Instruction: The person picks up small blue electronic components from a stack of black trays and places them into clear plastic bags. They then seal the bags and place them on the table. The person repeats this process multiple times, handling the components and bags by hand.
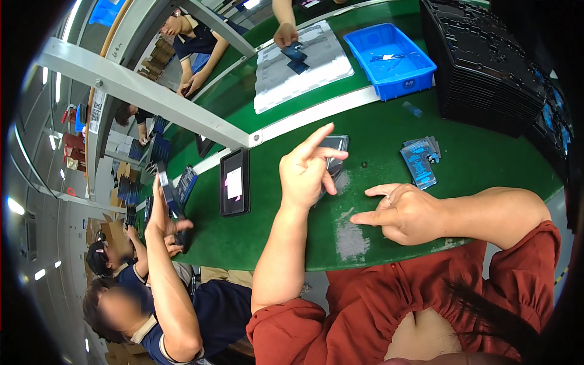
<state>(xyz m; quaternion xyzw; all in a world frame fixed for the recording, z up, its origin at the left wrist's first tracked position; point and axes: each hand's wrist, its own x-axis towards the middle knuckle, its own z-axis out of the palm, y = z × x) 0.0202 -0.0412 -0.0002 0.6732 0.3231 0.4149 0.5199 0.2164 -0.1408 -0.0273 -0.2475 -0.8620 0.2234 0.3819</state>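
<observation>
Nearest, the person's right hand (401,216), a ring on one finger, hangs above the green tabletop (386,140) with two digits stretched leftward and parted, no object visible between them, the others curled under; a worn pale patch (353,243) lies just below its tips; the left hand (302,173) is raised a little farther off, its fingers spread and gripping nothing that shows; a dark, clear-edged rectangular piece (338,141) lies partly hidden behind those fingers, and I cannot tell whether they touch it; to the right, beyond the right hand, blue-faced flat cards (420,161) sit in an overlapping pile, with a small dark bit (364,164) between that pile and the left hand; left of the left hand is a black tray (246,182) bearing a pale sheet; farther back come a small bluish film piece (412,109), a blue bin (404,90) and, at right, a tall stack of black trays (486,67); beyond the metal rail, a co-worker's hand (285,34) holds dark blue pieces (295,58) over a pale board (274,85).
</observation>
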